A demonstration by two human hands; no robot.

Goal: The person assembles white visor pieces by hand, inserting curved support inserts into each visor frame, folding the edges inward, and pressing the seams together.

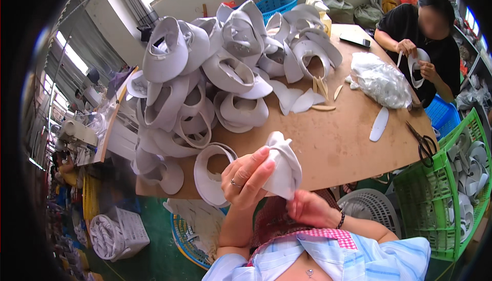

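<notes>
Above the table's near edge, my left hand (pixel 245 178) is closed round a folded white visor-like piece (pixel 285 167), with the thumb and fingers pressing its left side. The piece is bent over on itself, so its full shape is hidden. My right hand (pixel 313 209) is at its lower tip, fingers curled in and seemingly pinching that corner. Just left of my left hand, a white visor (pixel 206 174) overhangs the table edge. Beyond it rises a large heap of similar white visors (pixel 233 73).
The brown table (pixel 328 153) carries loose white pieces (pixel 294 99), thin curved tan strips (pixel 323 107), a plastic bag (pixel 379 78) and black scissors (pixel 424 145). A co-worker (pixel 425 40) handles a white visor at far right. Green (pixel 435 219), white (pixel 130 232) and blue (pixel 184 242) baskets stand around.
</notes>
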